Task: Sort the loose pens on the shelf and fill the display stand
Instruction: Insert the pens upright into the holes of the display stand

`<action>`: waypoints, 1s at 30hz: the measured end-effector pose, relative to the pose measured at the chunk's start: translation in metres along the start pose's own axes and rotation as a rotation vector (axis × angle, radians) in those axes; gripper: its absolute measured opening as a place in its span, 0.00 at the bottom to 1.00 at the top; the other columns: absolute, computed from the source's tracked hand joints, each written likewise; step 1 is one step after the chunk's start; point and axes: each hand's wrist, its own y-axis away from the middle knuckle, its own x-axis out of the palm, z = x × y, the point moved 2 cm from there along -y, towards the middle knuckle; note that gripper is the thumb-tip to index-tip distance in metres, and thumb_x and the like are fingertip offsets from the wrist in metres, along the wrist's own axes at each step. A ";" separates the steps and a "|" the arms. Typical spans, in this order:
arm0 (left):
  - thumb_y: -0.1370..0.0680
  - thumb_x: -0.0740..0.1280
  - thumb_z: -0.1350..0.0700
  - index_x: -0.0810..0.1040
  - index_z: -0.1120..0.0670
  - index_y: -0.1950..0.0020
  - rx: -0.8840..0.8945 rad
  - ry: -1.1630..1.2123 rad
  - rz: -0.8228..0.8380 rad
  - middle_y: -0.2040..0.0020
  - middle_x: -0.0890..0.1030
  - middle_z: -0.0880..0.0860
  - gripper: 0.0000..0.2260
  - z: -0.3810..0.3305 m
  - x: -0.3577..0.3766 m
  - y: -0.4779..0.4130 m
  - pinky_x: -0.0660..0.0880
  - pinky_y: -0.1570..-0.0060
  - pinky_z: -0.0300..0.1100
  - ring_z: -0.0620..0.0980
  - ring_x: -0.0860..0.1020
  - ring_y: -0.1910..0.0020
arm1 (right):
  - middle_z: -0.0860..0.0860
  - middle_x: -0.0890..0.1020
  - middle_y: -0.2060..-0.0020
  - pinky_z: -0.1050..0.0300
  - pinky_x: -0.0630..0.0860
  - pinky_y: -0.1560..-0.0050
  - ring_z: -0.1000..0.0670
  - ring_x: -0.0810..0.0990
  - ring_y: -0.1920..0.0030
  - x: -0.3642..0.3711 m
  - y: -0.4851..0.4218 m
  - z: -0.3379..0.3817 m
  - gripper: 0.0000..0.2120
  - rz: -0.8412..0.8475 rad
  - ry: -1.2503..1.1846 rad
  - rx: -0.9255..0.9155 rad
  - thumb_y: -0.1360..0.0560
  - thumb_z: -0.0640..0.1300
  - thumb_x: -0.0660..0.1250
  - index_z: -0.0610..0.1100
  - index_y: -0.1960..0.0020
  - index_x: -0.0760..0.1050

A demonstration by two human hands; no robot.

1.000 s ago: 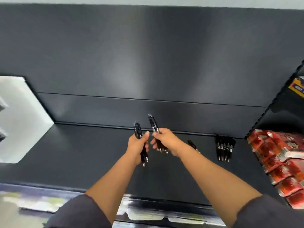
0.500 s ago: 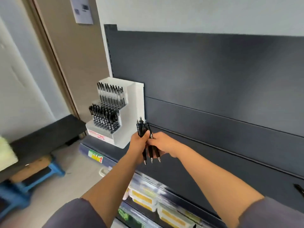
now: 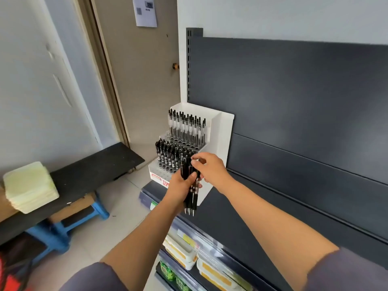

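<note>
Pens in hand: small bundle of black click pens [image 3: 191, 198], centre of frame, upright with metal tips down, just in front of the stand's lower right corner.
Left hand [image 3: 179, 186]: wrapped round the middle of the bundle, gripping it firmly.
Right hand [image 3: 212, 170]: thumb and forefinger pinching the top end of one pen in the bundle.
Display stand [image 3: 221, 143]: white and stepped, at the left end of the dark shelf [image 3: 241, 227]; clear-barrelled pens [image 3: 186, 129] on the upper tier, stocked black pens [image 3: 168, 156] on the lower; empty holes showing along the front of each tier.
Handling: likely light, stiff, smooth plastic barrels; apt to slide against one another when bunched; not fragile.
Where to hold: probably best on the upper barrel near the clicker, one pen at a time, tip left free to drop into a hole.
</note>
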 end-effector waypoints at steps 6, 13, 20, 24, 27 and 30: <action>0.21 0.61 0.63 0.73 0.59 0.43 0.049 -0.108 -0.136 0.57 0.80 0.54 0.08 -0.011 -0.039 -0.032 0.76 0.61 0.41 0.48 0.79 0.63 | 0.49 0.77 0.64 0.63 0.76 0.73 0.54 0.77 0.72 0.020 -0.039 0.010 0.01 0.097 -0.337 0.038 0.23 0.38 0.66 0.41 0.52 0.76; 0.19 0.58 0.61 0.70 0.54 0.49 0.118 -0.130 -0.376 0.63 0.77 0.52 0.04 -0.017 -0.081 -0.063 0.74 0.68 0.38 0.47 0.77 0.68 | 0.51 0.78 0.59 0.60 0.80 0.68 0.54 0.79 0.68 0.042 -0.074 0.021 0.04 0.056 -0.124 -0.080 0.22 0.38 0.62 0.44 0.52 0.75; 0.19 0.58 0.63 0.71 0.57 0.47 0.118 -0.119 -0.126 0.64 0.75 0.54 0.04 -0.011 -0.102 -0.103 0.72 0.72 0.38 0.47 0.73 0.72 | 0.53 0.78 0.66 0.52 0.81 0.62 0.50 0.81 0.66 0.066 -0.100 0.026 0.06 -0.015 0.245 -0.130 0.22 0.39 0.62 0.45 0.51 0.78; 0.20 0.59 0.62 0.71 0.57 0.49 0.101 -0.116 0.026 0.64 0.76 0.54 0.03 -0.012 -0.110 -0.119 0.71 0.70 0.43 0.47 0.73 0.73 | 0.58 0.76 0.67 0.61 0.76 0.65 0.52 0.80 0.65 0.068 -0.100 0.025 0.06 -0.024 0.336 -0.041 0.23 0.40 0.63 0.47 0.53 0.78; 0.20 0.59 0.62 0.72 0.55 0.50 0.091 -0.108 0.109 0.64 0.76 0.53 0.04 -0.010 -0.114 -0.122 0.71 0.70 0.41 0.45 0.74 0.73 | 0.59 0.76 0.66 0.63 0.67 0.60 0.61 0.74 0.65 0.069 -0.097 0.024 0.05 -0.072 0.381 -0.006 0.23 0.44 0.65 0.47 0.56 0.80; 0.20 0.59 0.62 0.71 0.58 0.49 0.062 -0.088 0.173 0.64 0.76 0.53 0.02 -0.008 -0.118 -0.123 0.72 0.72 0.37 0.45 0.74 0.73 | 0.54 0.81 0.61 0.59 0.70 0.55 0.57 0.76 0.60 0.075 -0.096 0.026 0.07 -0.116 0.449 0.044 0.24 0.44 0.67 0.43 0.54 0.82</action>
